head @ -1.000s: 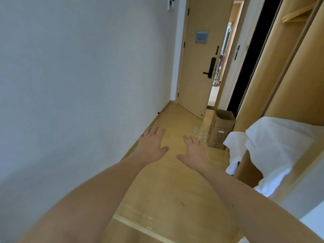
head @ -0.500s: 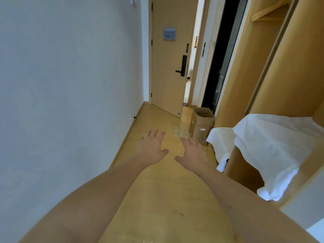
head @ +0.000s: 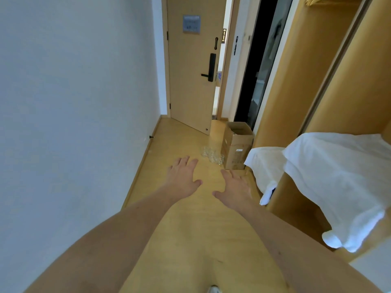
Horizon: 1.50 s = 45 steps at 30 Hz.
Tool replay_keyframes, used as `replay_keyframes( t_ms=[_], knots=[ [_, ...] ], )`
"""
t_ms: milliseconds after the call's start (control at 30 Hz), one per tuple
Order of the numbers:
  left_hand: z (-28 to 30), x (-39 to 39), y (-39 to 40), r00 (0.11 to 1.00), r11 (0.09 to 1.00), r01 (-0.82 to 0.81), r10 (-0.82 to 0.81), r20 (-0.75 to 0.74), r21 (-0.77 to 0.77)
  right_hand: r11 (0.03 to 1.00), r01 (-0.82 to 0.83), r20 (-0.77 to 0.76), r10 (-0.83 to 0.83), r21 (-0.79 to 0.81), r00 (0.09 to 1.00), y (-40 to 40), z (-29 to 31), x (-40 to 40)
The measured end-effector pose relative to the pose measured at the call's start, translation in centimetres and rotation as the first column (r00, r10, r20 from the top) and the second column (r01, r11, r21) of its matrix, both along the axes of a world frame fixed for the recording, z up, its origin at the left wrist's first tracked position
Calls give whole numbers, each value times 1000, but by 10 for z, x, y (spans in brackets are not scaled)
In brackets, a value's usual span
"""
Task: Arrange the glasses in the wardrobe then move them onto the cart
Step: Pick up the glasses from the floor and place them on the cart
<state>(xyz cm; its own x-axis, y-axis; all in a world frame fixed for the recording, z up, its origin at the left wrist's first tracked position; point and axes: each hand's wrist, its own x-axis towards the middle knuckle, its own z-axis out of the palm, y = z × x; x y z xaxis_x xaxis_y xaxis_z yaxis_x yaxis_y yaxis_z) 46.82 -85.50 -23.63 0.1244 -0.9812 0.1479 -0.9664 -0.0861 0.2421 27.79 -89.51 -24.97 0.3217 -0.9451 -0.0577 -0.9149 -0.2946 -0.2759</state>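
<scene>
A narrow corridor runs up the frame: a plain white wall (head: 74,102) fills the left side, and a smooth pale wooden floor (head: 190,240) leads to a tan door (head: 190,70) at upper centre, fitted with a black lever handle. Tan wardrobe panels (head: 349,92) occupy the right side, with a soft white cloth (head: 338,176) draped over a ledge at centre right.

The glasses (head: 212,155) stand in a small clear cluster on the floor at centre frame, just beside an open brown cardboard box (head: 238,144). They are not in the wardrobe. No cart is visible.

The left hand (head: 183,176) and the right hand (head: 234,190) are extended at centre frame, palms down, fingers straight and spread. Neither holds anything. Both are well short of the glasses.

Hazards, as judged:
- The glasses are transparent and low on the floor, and hard to distinguish against the pale wood. A foot could strike them on approach.
- Glass is smooth and rigid. A loose grasp may let one slip, and the hard floor would likely break it.
- The cluster is tight. Lifting one may knock a neighbour over.
- The hanging cloth may snag an arm reaching toward the wardrobe.
</scene>
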Motion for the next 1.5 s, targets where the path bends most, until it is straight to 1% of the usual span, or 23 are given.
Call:
replay_keyframes(
  t_ms=[133, 333, 500, 633, 967, 1133, 1233, 1367, 1500],
  knots=[
    [-8, 8, -54, 1000, 1000, 12, -12, -1, 21, 1000, 10, 11, -10, 7, 1000, -52, -7, 9],
    [-20, 16, -147, 1000, 1000, 7, -7, 3, 29, 999, 25, 38, -26, 27, 999, -151, -18, 24],
    [-32, 21, -238, 1000, 995, 8, -9, 8, 100, 998, 10, 51, -13, 65, 999, -242, -29, 35],
    [-33, 27, -303, 1000, 994, -6, 9, -21, 113, 995, 21, 66, -27, 93, 997, -305, -35, 36],
    [-54, 43, -418, 998, 983, 30, -20, -57, 180, 983, 70, 39, -78, 169, 996, -415, -61, 53],
    [-74, 68, -480, 997, 982, 56, -46, -61, 181, 976, 106, 19, -111, 193, 994, -467, -81, 76],
    [-85, 89, -523, 995, 978, 69, -53, -87, 199, 970, 118, 3, -121, 212, 993, -505, -92, 98],
    [-99, 123, -582, 991, 970, 92, -67, -115, 226, 959, 147, -5, -150, 244, 989, -562, -97, 132],
    [-103, 156, -641, 986, 962, 81, -40, -160, 260, 956, 163, -16, -164, 244, 986, -615, -98, 163]
  ],
)
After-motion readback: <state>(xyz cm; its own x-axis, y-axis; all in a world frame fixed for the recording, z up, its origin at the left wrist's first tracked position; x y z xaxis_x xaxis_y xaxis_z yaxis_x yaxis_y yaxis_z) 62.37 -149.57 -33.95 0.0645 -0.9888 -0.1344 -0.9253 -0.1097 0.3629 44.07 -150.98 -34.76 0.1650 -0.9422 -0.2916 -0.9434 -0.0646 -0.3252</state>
